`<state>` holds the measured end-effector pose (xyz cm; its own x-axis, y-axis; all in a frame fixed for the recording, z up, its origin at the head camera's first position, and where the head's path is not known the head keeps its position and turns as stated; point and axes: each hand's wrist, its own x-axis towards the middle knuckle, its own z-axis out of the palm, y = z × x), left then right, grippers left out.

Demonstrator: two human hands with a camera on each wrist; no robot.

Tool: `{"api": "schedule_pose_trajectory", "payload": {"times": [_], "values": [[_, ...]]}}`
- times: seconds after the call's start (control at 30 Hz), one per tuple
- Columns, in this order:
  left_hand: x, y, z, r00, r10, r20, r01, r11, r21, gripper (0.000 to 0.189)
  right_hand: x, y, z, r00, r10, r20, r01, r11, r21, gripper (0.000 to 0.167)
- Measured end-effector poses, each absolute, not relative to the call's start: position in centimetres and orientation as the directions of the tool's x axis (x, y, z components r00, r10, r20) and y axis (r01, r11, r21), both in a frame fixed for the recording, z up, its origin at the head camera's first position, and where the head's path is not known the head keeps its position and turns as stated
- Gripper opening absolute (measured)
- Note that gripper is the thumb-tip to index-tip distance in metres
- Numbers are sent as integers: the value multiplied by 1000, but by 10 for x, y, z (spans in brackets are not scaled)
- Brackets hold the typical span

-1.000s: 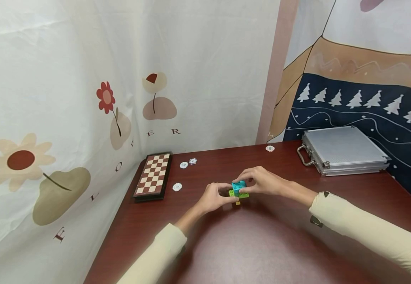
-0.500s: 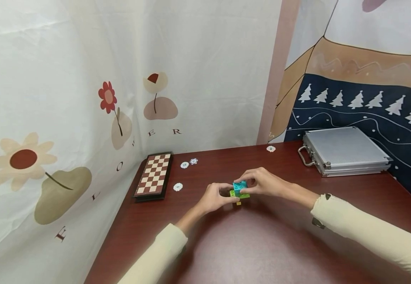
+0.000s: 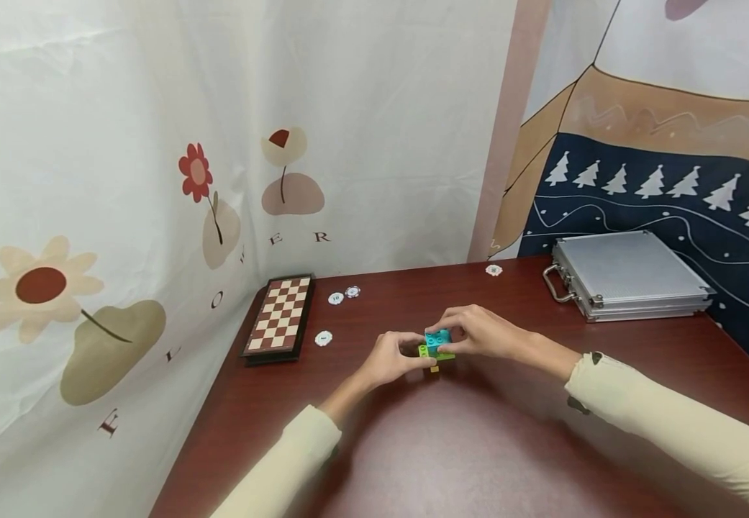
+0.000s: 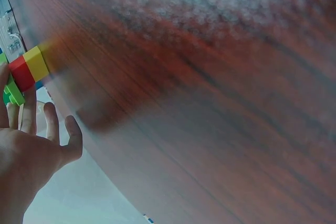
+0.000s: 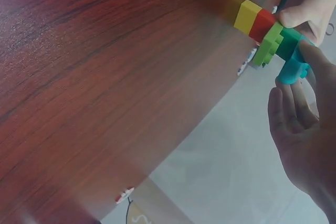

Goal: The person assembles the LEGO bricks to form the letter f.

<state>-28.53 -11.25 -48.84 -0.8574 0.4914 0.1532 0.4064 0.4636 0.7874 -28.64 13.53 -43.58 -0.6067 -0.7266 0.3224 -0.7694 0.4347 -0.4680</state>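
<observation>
A short tower of toy building bricks stands on the table between both hands. In the right wrist view, a yellow brick (image 5: 247, 18) is at the bottom, then a red brick (image 5: 262, 24), a light green brick (image 5: 269, 45) and a dark green brick (image 5: 289, 43). The turquoise brick (image 3: 438, 339) is at the top, its studs facing up. My left hand (image 3: 390, 358) holds the tower from the left, thumb in front and fingers behind, around the green bricks. From the right, my right hand (image 3: 484, 332) pinches the turquoise brick between thumb and fingers.
A chessboard (image 3: 280, 316) lies at the table's left edge. Several poker chips are scattered behind the hands, one chip (image 3: 324, 338) beside the board and another chip (image 3: 493, 270) near the back edge. A silver case (image 3: 629, 277) stands at the back right, against the curtain.
</observation>
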Motion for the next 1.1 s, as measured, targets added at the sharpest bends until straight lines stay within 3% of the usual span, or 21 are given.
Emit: {"api": "schedule_pose_trajectory", "payload": {"times": [0.4,0.67,1.1], "values": [[-284,-111,-489,-858,487,161,412,466,783,39,-282,137,-444,-646,-695,316,-750,500,-432,41],[-282,-109,-489,-853,488,186,437,472,765,39,-278,138,-450,-613,-689,386,-789,510,-342,42],[-280,-108,-488,-852,487,193,455,506,733,40,-274,143,-458,-617,-704,352,-754,400,-522,52]]}}
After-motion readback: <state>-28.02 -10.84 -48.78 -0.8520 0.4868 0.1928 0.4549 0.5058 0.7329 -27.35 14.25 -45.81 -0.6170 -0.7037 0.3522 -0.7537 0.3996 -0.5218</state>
